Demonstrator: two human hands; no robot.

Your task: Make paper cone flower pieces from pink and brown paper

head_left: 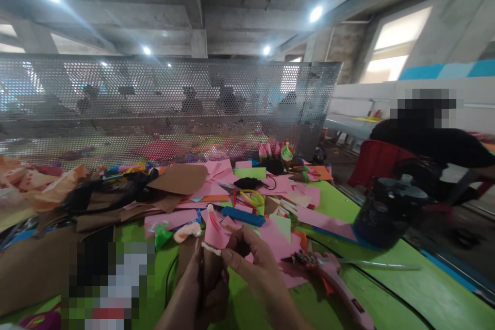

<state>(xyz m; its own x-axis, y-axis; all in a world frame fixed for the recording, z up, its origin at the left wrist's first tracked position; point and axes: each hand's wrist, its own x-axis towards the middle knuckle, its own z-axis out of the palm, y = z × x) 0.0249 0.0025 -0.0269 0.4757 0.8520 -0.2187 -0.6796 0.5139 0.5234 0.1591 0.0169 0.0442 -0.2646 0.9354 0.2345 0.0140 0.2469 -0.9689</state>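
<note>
Just above the green table [150, 234], a small pink cone-shaped ornament [215, 232] stands upright between my hands. It has a white ball at its tip, a white trim and a brown lower part. My left hand [209, 283] wraps round the brown part from below. At the trim's right side, my right hand [253, 260] pinches with thumb and forefinger; whether it grips only the trim is hard to make out. A pink hot glue gun [334, 283] with a clear glue stick lies to the right. Pink foam sheets [276, 237] spread behind the hands.
A blue cutter [243, 216] and a black cord [386, 289] lie about. Brown sheets [34, 268] cover the left side. Finished cones [286, 152] stand before a perforated metal screen [162, 108]. At right are a dark container [390, 211] and a seated person [417, 139].
</note>
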